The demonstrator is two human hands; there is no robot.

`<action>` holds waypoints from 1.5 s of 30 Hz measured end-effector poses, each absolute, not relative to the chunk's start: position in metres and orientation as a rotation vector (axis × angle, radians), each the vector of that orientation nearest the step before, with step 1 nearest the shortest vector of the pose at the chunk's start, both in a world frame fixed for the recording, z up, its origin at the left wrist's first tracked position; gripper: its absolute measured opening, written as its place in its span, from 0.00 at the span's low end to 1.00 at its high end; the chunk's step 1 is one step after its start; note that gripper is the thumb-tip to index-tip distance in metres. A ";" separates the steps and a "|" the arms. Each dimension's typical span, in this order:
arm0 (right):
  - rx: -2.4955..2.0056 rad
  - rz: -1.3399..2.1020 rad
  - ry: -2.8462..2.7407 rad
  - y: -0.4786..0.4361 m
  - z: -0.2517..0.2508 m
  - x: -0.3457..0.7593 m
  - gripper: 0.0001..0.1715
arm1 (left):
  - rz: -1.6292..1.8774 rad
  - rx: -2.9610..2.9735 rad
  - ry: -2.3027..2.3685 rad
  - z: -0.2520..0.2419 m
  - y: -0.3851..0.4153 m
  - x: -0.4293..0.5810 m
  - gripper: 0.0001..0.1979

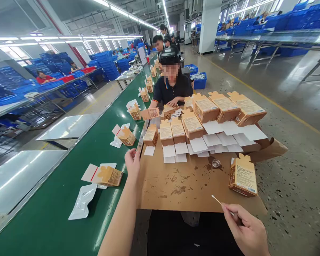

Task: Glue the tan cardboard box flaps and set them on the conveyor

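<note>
Swab (pixel 217 200) in right hand (pixel 242 225), left hand (pixel 132 161) apart, perhaps touching conveyor (pixel 42 227)

The green belt (pixel 56 213) is smooth and shiny; right of it, the tabletop (pixel 154 185) looks papery and dull, the boxes (pixel 244 176) thin card.

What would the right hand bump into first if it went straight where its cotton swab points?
Probably the white flaps of the boxes: the right hand aims its cotton swab across the cardboard toward them. How high the swab sits is hard to tell, so it might brush the cardboard first.
</note>
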State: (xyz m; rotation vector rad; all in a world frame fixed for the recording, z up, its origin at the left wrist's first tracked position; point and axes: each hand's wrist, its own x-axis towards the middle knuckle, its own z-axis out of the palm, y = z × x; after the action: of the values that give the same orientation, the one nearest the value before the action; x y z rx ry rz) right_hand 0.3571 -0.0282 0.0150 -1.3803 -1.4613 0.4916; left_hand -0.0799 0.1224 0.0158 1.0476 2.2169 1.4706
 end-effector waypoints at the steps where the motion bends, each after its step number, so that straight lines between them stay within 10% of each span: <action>1: -1.361 0.505 -1.466 -0.027 0.016 0.353 0.17 | 1.423 1.048 2.211 0.024 0.155 -0.080 0.18; 14: -1.418 0.536 -1.412 -0.040 0.004 0.366 0.14 | 1.095 0.994 2.143 0.024 0.153 -0.071 0.15; 24: -1.317 0.466 -1.506 -0.017 0.026 0.359 0.17 | 1.281 0.541 1.765 0.004 -0.027 -0.075 0.51; 30: -1.218 0.477 -1.817 -0.011 0.021 0.323 0.19 | 1.375 0.571 1.565 0.010 -0.026 -0.028 0.39; 45: -1.033 0.434 -2.342 0.006 -0.042 0.243 0.16 | 1.229 0.800 1.633 0.003 -0.009 -0.004 0.46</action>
State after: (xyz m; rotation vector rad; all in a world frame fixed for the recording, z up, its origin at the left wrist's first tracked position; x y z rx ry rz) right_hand 0.2430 0.0060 -0.0420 -1.0331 -2.3417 0.4338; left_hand -0.0040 -0.0092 0.0031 0.8002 1.6333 1.2288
